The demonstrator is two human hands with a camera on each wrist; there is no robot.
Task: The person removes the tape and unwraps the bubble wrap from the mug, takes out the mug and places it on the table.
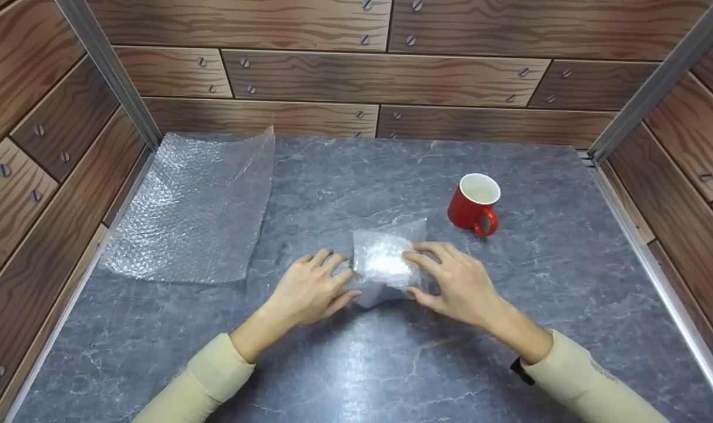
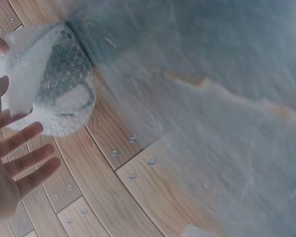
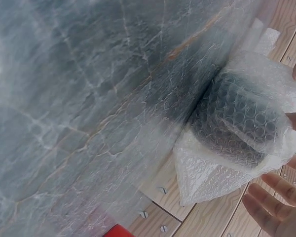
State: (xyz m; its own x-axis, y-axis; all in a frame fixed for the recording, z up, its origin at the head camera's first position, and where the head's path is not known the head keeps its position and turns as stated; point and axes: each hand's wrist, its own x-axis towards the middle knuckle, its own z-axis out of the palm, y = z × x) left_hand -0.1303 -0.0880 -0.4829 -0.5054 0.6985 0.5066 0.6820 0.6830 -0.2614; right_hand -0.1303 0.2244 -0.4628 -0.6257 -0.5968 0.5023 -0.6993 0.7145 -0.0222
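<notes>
A bundle in bubble wrap [image 1: 384, 261] sits on the table in front of me. Dark patches show through the bubbles in both wrist views, but the wrap hides what is inside. At its left side is my left hand [image 1: 312, 286], fingers spread and slightly bent. My right hand [image 1: 459, 283] is on the other side, its fingertips touching the wrap and its thumb at the near right edge. In the right wrist view, a loose corner of the bundle [image 3: 246, 118] sticks out. Behind my right hand stands a red mug [image 1: 467, 205] with a white inside, upright.
A flat sheet of bubble wrap [image 1: 198, 205] covers the table's back left, its right edge lifting slightly. The grey marbled table [image 1: 356, 176] is enclosed by wood-patterned walls [image 1: 309, 76] at the back and sides, with metal posts [image 1: 113, 73] in the corners.
</notes>
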